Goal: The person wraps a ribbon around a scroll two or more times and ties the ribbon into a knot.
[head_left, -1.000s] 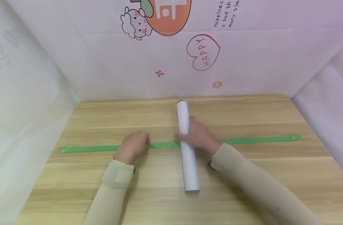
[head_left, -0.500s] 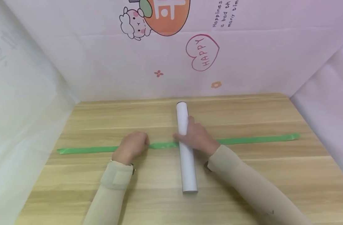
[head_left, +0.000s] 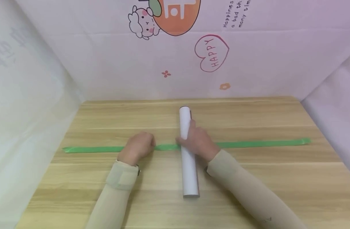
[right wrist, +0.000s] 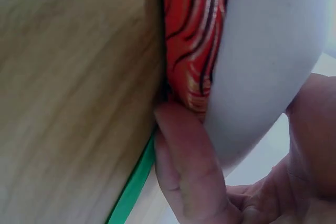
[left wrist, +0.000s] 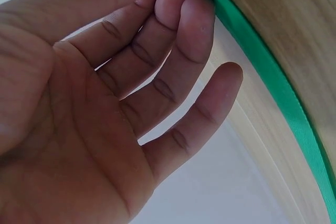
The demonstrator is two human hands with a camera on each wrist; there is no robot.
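A white rolled sheet (head_left: 189, 171), perhaps paper, lies lengthwise across the green ribbon (head_left: 258, 144) in the head view. My right hand (head_left: 199, 141) grips the roll near its middle, thumb over the top and fingers along the right side. In the right wrist view, a red, black-lined printed part (right wrist: 191, 35) shows beside the white surface of the roll (right wrist: 262, 61), close to my fingertips. Left of the roll, my left hand (head_left: 138, 147) pinches the ribbon between thumb and index finger; the other fingers are loosely bent in the left wrist view, where the ribbon (left wrist: 262, 59) runs past the fingertips.
The wooden table (head_left: 249, 194) carries the ribbon from left to right. White cloth printed with drawings hangs behind the back edge (head_left: 120, 70), and more white sheeting (head_left: 28, 105) encloses both sides.
My right hand and the roll have shifted left and slightly nearer, and the roll lies straighter. The left hand keeps its place on the ribbon. The head view has swayed slightly.
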